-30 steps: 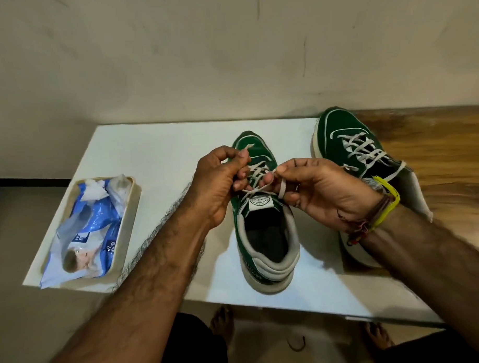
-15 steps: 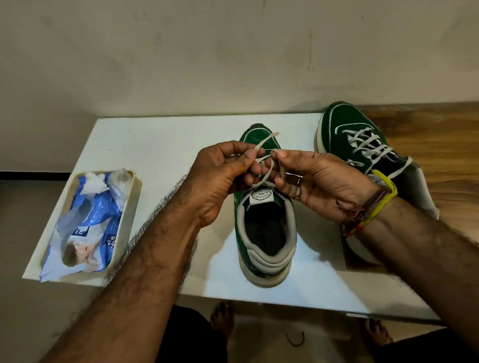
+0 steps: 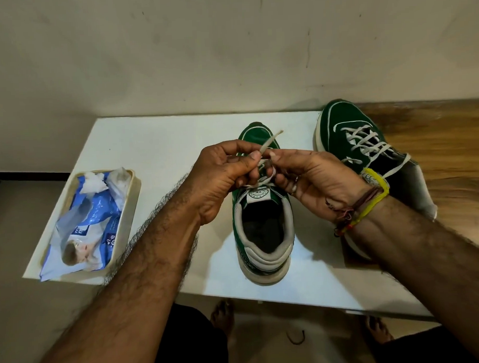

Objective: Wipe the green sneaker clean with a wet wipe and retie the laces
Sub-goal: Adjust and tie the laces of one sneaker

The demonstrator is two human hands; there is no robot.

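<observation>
Head view, sneaker: our green sneaker [image 3: 263, 221] stands on the white table [image 3: 155, 146], heel towards us.
Head view, hands: our left hand [image 3: 222, 179] and right hand [image 3: 311, 178] meet above the tongue, each pinching the lace [image 3: 271, 141]; one end sticks up.
Head view, risk: we judge a loosened pinch would let the half-formed knot slip apart.
Head view, aside: wipes pack [image 3: 90, 222] in a tray [image 3: 132, 204], second sneaker [image 3: 348, 131] to the right.

Wipes pack [image 3: 85, 227] in tray [image 3: 130, 209]
</observation>
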